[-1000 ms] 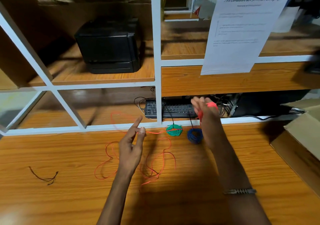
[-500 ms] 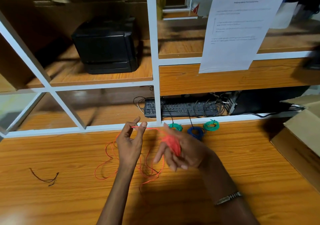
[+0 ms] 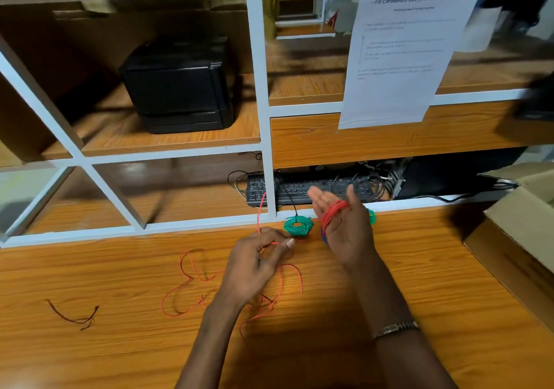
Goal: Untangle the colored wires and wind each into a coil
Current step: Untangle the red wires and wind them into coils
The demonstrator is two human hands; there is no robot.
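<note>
A thin red wire (image 3: 192,277) lies in loose loops on the wooden table. My left hand (image 3: 257,264) pinches a strand of it, which arcs up toward the shelf edge. Several turns of the same wire form a red coil (image 3: 334,213) wound around the palm of my right hand (image 3: 344,230), whose fingers are stretched out. A finished green coil (image 3: 298,226) rests on the table between my hands. Behind my right hand a second green coil (image 3: 371,216) and a sliver of a blue coil (image 3: 323,236) show only partly.
A short dark wire scrap (image 3: 75,316) lies at the table's left. A black keyboard (image 3: 299,189) and cables sit under the white shelf frame (image 3: 268,149). A black printer (image 3: 180,86) stands on the shelf. A cardboard box (image 3: 521,224) is at right.
My right hand has swung from low near the left hand up and right, adding a turn of red wire. My left hand moved right, feeding the strand. The loose loops have shrunk.
</note>
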